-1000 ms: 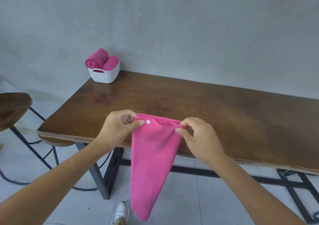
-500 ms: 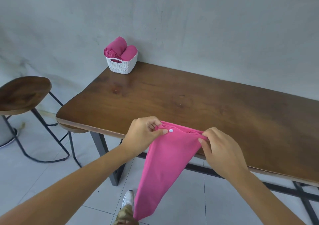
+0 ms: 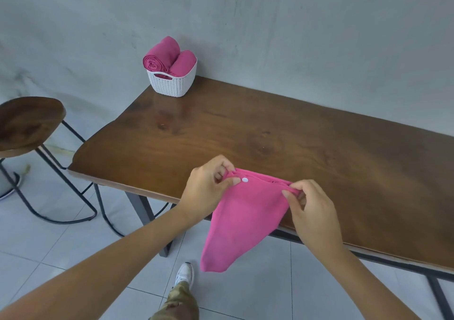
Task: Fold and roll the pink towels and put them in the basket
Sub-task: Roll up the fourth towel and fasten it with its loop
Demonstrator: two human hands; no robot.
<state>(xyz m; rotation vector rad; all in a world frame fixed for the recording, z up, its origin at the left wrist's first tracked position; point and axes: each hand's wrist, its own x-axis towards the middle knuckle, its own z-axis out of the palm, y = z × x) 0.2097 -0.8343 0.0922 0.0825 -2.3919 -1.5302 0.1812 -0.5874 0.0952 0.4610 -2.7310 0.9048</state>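
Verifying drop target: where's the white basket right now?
Head view: the white basket sits on the far left corner of the table, by the grey wall, with two rolled pink towels in it.

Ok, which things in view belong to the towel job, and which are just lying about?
In the job:
pink towel, pinched at its top edge by left hand and right hand
white basket, holding two rolled towels, at the far corner of the table

Lying about:
stool left of the table
pale round object on the floor, cut off
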